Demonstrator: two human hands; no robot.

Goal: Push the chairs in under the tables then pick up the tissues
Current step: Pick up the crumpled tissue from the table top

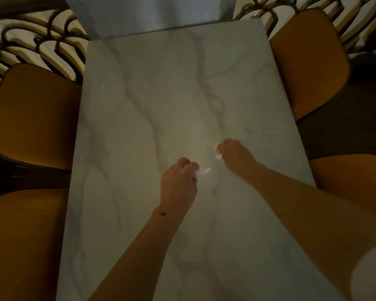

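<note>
A long white marble counter [161, 94] with grey veins is seen from above. Two small white tissues are seen on it near the middle: one tissue [203, 170] and another tissue [217, 152] just beside it.

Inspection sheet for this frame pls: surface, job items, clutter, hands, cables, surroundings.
Surface: marble table, pale with grey veins, dimly lit.
Job's things: white tissue at the left hand's fingertips; second tissue bunched in the right hand. Four mustard chairs, two per side: far left, near left, far right, near right, seats up against or under the table edges.
Clutter: nothing seen.
Hands: left hand pinching its tissue; right hand closed on its tissue.
Cables: nothing seen.
Surroundings: patterned floor with dark arches; dark floor at right.
</note>
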